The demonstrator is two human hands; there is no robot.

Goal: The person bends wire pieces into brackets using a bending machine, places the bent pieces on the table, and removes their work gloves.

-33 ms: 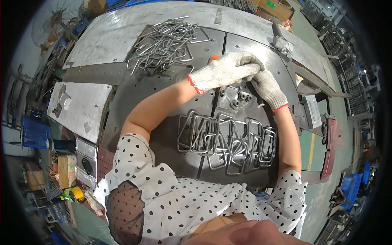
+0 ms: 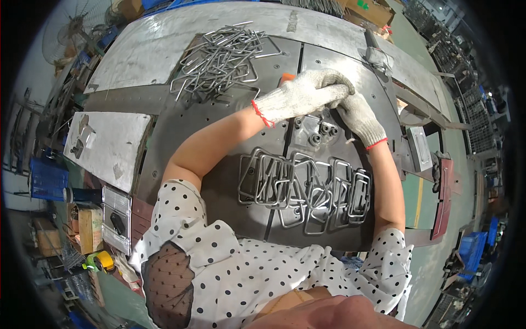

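Note:
Both my hands wear white knitted gloves with red cuffs and meet above a steel work table [image 2: 219,126]. My left hand [image 2: 307,94] reaches across, its fingers curled against the right one. My right hand [image 2: 361,118] is bent inward with its fingers closed and partly covered. Whatever lies between them is hidden. Just below them a metal fixture plate [image 2: 304,134] carries several round bolts. Nearer to me lies a spread of bent steel wire frames [image 2: 274,206], many overlapping. An orange thing [image 2: 286,78] shows partly behind my left glove.
A heaped pile of bent wire pieces [image 2: 224,63] lies at the table's far left. A pale board [image 2: 109,142] stands to the left. Towards the far right is a rod-like tool with a wrapped block [image 2: 378,59]. A box [image 2: 419,148] sits beyond my right forearm.

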